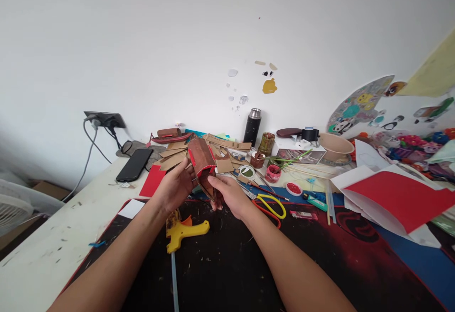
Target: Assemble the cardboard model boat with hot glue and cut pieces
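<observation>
A small brown model boat (pixel 201 155) with an arched, red-edged roof is held up between my two hands above the back edge of the black mat. My left hand (pixel 179 184) supports its left side, fingers partly behind it. My right hand (pixel 227 191) grips the near end, thumb on top by the opening and fingers beneath. Just below my hands, a yellow glue gun (pixel 186 231) with a clear glue stick lies on the mat. Yellow and orange scissors (pixel 272 206) rest to the right of my right hand.
Cardboard scraps (pixel 174 156), another small boat (pixel 170 137) and a black flask (pixel 252 127) stand along the wall. Paint jars (pixel 273 173) sit right of centre. A phone (pixel 134 165) lies at left, red paper (pixel 398 196) at right. A fan (pixel 16 208) stands beyond the left edge.
</observation>
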`<state>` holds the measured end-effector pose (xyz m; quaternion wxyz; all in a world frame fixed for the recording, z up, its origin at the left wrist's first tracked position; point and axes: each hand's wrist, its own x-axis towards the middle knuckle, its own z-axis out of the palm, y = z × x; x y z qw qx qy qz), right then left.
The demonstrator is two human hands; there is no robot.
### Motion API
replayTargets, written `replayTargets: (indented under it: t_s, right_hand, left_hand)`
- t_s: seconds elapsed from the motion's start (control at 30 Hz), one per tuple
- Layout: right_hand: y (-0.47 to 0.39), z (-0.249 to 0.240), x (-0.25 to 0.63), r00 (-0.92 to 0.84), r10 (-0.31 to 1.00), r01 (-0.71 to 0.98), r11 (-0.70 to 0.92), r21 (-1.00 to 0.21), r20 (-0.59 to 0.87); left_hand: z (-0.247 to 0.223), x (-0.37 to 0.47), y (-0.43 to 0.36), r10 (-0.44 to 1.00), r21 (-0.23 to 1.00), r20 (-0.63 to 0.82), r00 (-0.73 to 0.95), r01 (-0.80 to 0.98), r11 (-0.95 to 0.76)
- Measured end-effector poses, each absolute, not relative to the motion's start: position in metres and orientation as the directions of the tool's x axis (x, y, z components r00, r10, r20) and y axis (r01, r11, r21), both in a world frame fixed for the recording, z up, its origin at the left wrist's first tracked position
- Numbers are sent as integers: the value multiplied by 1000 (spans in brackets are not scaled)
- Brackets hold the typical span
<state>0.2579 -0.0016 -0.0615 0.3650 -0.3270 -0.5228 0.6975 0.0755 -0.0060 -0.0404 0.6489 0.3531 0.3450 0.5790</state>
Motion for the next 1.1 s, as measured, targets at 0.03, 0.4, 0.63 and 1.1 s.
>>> replayTargets:
  t_s: [0.03,0.4,0.63,1.1]
  right_hand:
    - [-2,-62,258,-528,846,-165,-187,-968,-74]
    - [1,-69,257,-554,830,-151,-178,-973,-66]
    - [1,-68,256,-556,828,-127,-167,-978,-69]
    - [-1,-66,257,-557,827,-122,-169,-978,-73]
  left_hand:
    - [-42,75,-6,995,857,-42,90,-509,82]
    - [-50,73,-1,995,848,-50,84,-522,87]
    - [-46,75,-4,995,863,-50,84,-497,86]
    - [-40,73,-8,984,840,-44,173,-526,131]
